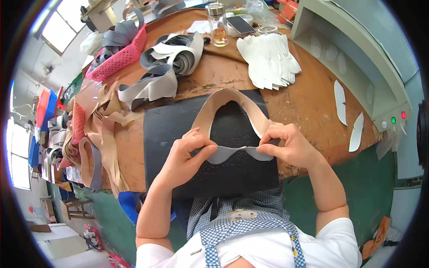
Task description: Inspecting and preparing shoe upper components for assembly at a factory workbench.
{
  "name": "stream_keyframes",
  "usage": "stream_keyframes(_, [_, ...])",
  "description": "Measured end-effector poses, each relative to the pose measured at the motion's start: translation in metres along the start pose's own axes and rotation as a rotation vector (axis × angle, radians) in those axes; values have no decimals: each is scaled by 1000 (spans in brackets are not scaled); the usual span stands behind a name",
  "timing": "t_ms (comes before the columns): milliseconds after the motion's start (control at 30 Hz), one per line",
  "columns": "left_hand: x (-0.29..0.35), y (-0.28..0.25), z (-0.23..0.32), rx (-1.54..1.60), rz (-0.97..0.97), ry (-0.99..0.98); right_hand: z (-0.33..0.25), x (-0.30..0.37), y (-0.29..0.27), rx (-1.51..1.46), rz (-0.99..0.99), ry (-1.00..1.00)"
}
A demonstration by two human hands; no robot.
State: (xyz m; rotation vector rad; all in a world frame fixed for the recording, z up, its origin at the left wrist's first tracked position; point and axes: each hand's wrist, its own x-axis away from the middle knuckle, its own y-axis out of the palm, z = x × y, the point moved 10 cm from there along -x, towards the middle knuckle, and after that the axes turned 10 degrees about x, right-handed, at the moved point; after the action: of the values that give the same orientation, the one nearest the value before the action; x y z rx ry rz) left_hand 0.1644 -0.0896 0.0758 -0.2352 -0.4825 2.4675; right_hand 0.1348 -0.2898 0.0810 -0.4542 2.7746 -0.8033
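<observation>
A beige U-shaped piece of shoe upper point(223, 99) lies over a black mat point(178, 125) on the brown worktable point(308, 102). Its two ends meet in front of me with a grey lining piece point(223, 154) under them. My left hand point(185, 154) pinches the left end between thumb and fingers. My right hand point(286, 143) pinches the right end. The two hands hold the ends together at the middle, just above the mat.
Grey and beige cut pieces point(167, 62) are piled at the left and back. A pink basket point(120, 56) holds more. A stack of white pieces point(268, 60), a glass jar point(217, 24) and a phone point(241, 24) lie at the back. A grey machine point(357, 53) stands right.
</observation>
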Motion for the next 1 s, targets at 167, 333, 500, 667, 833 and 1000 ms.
stream_keyframes(167, [42,-82,4,-44,782,74,7,-3,14,-379,-4,192])
stream_keyframes(333, [52,-15,-59,460,391,-312,9,3,45,-506,-37,222])
stream_keyframes(500, [34,42,-63,942,341,-241,18,12,86,-633,-76,310])
stream_keyframes(667, [31,48,-87,1008,374,-295,-6,12,80,-10,29,110])
stream_keyframes(833, [33,35,-73,824,351,-359,44,-15,5,367,526,178])
stream_keyframes(1000, [34,33,-82,875,351,-364,116,-73,9,149,450,333])
